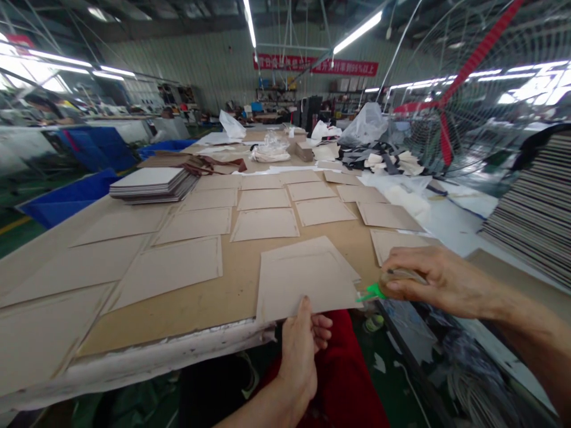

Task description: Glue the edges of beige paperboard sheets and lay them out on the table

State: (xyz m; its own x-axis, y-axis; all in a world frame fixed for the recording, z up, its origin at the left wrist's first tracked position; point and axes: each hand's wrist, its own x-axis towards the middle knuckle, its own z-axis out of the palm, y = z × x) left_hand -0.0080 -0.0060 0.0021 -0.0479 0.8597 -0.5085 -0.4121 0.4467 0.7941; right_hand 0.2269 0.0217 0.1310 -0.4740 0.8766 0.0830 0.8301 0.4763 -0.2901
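My left hand (301, 339) grips the near edge of a tan cardboard sheet (303, 279), thumb on top and fingers beneath. That sheet overlaps another, whose corner shows behind it, and it juts slightly past the table's front edge. In my right hand (414, 276) is a glue bottle (397, 274) with a green nozzle (371, 292), which points at the sheet's near right corner. Many similar cardboard sheets (265, 223) lie in rows over the table, several with faint lines along their edges.
A stack of grey boards (149, 183) sits at the left beside brown strips (218, 165). A tall board stack (533, 208) stands at the right, near a large fan (441, 104). Plastic bags (366, 122) and dark scraps (372, 157) lie farther back. A blue bin (66, 196) is at the left.
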